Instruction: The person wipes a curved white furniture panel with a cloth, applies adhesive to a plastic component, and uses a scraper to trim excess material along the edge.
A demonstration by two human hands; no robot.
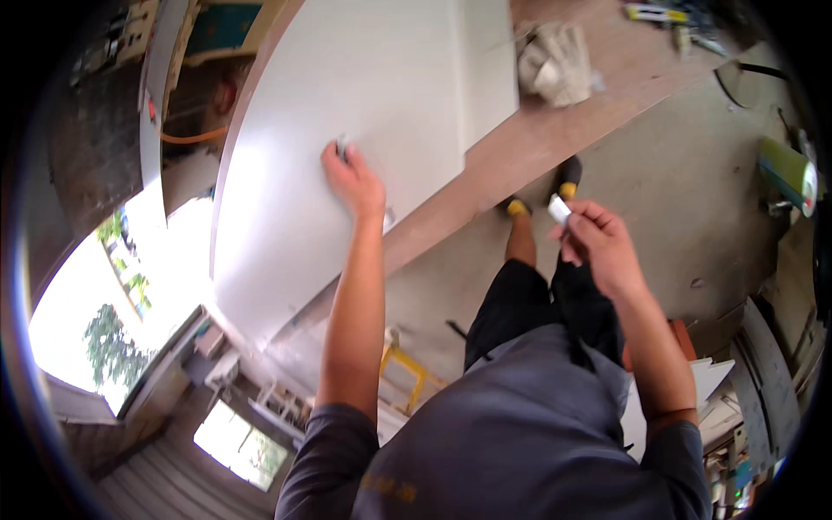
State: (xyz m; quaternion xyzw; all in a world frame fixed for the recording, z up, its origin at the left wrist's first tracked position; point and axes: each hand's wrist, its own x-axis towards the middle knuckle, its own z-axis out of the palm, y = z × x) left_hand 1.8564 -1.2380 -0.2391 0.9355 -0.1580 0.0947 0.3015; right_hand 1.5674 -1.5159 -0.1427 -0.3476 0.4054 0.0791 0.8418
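Left hand: your left hand is over the large white panel, fingers curled about a small grey object; blur hides its kind, and you cannot be told from this view whether it touches the panel.
Right hand: your right hand is raised over the floor, off the panel's side, gripping a small white piece between thumb and fingers; the piece's outer end projects clear of the fingertips.
White panel: lies flat on the brown bench top, its lower-right edge running along the bare strip of bench on your side.
Panel edge: a small pale item shows at this edge, just beside your left wrist; its kind is too blurred to identify.
Bench top: a crumpled off-white cloth bundle lies on it, just right of the panel; farther right, near the far corner, a yellow-and-white item lies among other small articles.
Floor: your dark shoes with yellow toes stand on the grey concrete floor, next to the bench.
Right side: a green cylinder with a pale end, well apart from your right hand.
Lower left: a yellow frame, beyond your left forearm.
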